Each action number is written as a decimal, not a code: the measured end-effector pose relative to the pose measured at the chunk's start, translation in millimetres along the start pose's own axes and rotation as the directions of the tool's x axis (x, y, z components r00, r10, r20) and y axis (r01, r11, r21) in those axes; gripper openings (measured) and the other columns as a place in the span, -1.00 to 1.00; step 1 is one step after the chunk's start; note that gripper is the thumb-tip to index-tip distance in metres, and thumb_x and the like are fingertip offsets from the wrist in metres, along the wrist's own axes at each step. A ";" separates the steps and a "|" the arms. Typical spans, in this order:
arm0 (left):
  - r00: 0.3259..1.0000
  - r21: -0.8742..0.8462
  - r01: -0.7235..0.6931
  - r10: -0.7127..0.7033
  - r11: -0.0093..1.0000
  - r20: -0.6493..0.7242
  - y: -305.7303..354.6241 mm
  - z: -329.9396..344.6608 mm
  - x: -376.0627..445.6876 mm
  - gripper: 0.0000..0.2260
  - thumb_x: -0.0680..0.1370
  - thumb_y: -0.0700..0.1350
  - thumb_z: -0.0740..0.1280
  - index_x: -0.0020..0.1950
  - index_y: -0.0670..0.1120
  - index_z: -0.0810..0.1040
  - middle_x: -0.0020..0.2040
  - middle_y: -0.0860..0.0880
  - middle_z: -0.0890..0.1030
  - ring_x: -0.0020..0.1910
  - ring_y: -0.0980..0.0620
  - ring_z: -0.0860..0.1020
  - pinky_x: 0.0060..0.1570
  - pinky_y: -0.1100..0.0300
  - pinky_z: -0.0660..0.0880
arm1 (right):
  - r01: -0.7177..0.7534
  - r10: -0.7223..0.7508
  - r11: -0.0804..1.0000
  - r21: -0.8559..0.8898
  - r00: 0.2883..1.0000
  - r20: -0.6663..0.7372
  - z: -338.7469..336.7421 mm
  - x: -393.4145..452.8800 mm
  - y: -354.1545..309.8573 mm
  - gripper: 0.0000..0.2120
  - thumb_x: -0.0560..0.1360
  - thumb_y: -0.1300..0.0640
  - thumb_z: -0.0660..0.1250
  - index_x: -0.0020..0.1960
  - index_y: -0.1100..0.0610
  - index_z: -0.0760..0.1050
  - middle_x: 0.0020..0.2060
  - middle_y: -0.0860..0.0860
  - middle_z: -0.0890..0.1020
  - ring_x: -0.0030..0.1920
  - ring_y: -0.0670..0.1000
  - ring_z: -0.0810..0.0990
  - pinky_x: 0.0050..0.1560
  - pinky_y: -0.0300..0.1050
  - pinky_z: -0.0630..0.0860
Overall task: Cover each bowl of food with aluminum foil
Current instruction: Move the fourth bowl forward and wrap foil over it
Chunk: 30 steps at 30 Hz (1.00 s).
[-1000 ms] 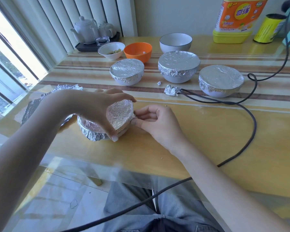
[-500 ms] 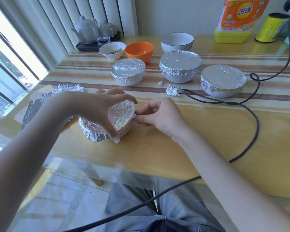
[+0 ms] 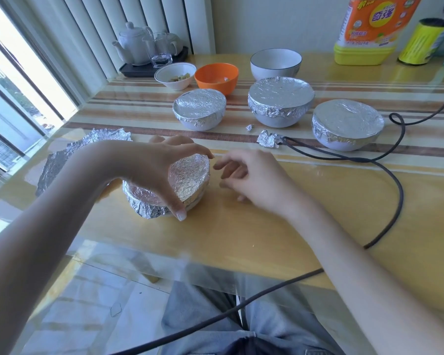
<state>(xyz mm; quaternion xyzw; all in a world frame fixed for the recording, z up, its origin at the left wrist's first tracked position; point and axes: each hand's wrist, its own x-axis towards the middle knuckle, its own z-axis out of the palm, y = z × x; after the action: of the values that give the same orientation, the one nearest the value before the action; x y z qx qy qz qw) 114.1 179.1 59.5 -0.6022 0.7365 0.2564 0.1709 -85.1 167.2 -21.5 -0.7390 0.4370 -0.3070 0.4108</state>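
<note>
Bowl (image 3: 187, 180) sat near-left on the table (image 3: 280, 226), foil-wrapped and tilted, its covered mouth facing right toward my right hand (image 3: 251, 180). Left hand (image 3: 149, 170) gripped it, thumb on the near rim, fingers over the far rim. Right hand hung just beside that rim, apart from it, fingers loosely curled and holding nothing. Being round, it had no long axis. I judged the right hand nearer the loose edge, so the next tuck fell to it.
</note>
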 end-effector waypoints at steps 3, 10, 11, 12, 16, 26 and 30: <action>1.000 -0.022 -0.016 0.016 1.000 -0.008 -1.4 1.4 0.2 0.03 -0.15 0.42 0.47 0.24 0.63 0.05 0.33 0.45 0.05 0.45 0.10 0.03 0.43 -0.20 0.17 | -0.073 0.104 0.985 0.159 0.975 -0.198 32.2 -53.9 -4.8 -0.57 0.57 0.27 0.25 0.42 0.07 0.38 0.30 -0.10 0.49 0.16 -0.36 0.50 0.20 -0.42 0.39; 1.000 -0.013 -0.023 0.023 1.000 0.000 0.5 1.0 -1.9 0.00 -0.13 0.42 0.46 0.19 0.68 0.01 0.38 0.44 0.01 0.45 0.15 0.01 0.42 -0.14 0.16 | -0.113 0.107 0.906 0.408 0.994 0.037 78.0 -72.8 -28.3 -0.31 0.52 -0.09 0.18 0.54 -0.24 -0.10 0.50 -0.31 0.09 0.46 -0.33 0.07 0.50 -0.13 0.10; 1.000 -0.012 -0.022 0.022 1.000 -0.001 0.8 1.5 -1.9 -0.01 -0.13 0.42 0.46 0.18 0.69 0.00 0.38 0.45 0.00 0.45 0.15 0.00 0.42 -0.14 0.16 | -0.104 0.114 0.911 0.398 0.993 -0.001 77.8 -72.1 -28.2 -0.30 0.46 -0.09 0.18 0.53 -0.24 -0.04 0.48 -0.29 0.17 0.45 -0.30 0.14 0.48 -0.11 0.16; 1.000 -0.011 -0.021 0.021 1.000 -0.002 0.9 1.9 -1.7 -0.01 -0.13 0.42 0.47 0.17 0.70 0.00 0.37 0.45 0.01 0.44 0.15 0.00 0.42 -0.14 0.16 | -0.097 0.117 0.923 0.373 0.993 -0.032 76.2 -71.8 -26.8 -0.30 0.42 -0.07 0.17 0.52 -0.22 0.03 0.46 -0.27 0.24 0.44 -0.28 0.20 0.46 -0.11 0.20; 1.000 -0.006 -0.011 0.011 1.000 -0.002 0.3 1.2 -1.6 -0.03 -0.14 0.42 0.46 0.14 0.71 0.00 0.36 0.45 0.01 0.46 0.15 -0.02 0.45 -0.17 0.13 | -0.132 0.170 0.889 0.439 0.984 -0.048 57.9 -68.2 -23.2 -0.37 0.44 0.06 0.21 0.50 -0.11 0.20 0.37 -0.31 0.30 0.37 -0.33 0.27 0.44 -0.21 0.23; 0.999 -0.015 0.045 -0.045 0.999 -0.006 1.6 1.3 -4.2 -0.03 -0.13 0.44 0.45 0.17 0.67 0.01 0.32 0.44 0.05 0.44 0.08 0.05 0.41 -0.12 0.19 | -0.173 0.223 0.720 0.672 0.975 0.013 52.6 -37.7 -30.8 -0.52 0.26 0.08 0.27 0.18 -0.11 0.46 0.04 -0.33 0.60 0.11 -0.35 0.51 0.20 -0.21 0.36; 0.983 0.007 0.175 -0.175 0.984 -0.048 0.9 7.7 -6.0 0.08 -0.14 0.58 0.32 0.33 0.50 -0.01 0.42 0.26 0.09 0.47 -0.11 0.12 0.40 -0.21 0.21 | -0.251 0.351 0.719 0.649 0.936 -0.027 21.1 -37.1 -14.6 -0.71 0.47 0.10 0.26 0.16 -0.12 0.52 0.14 -0.24 0.55 0.25 -0.19 0.45 0.42 -0.05 0.29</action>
<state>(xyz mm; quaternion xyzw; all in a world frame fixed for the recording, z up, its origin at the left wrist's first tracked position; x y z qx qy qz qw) 114.1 188.5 56.8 -0.6696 0.6860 0.2220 0.1784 -78.1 211.8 -22.2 -0.4500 0.4509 -0.4193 0.6468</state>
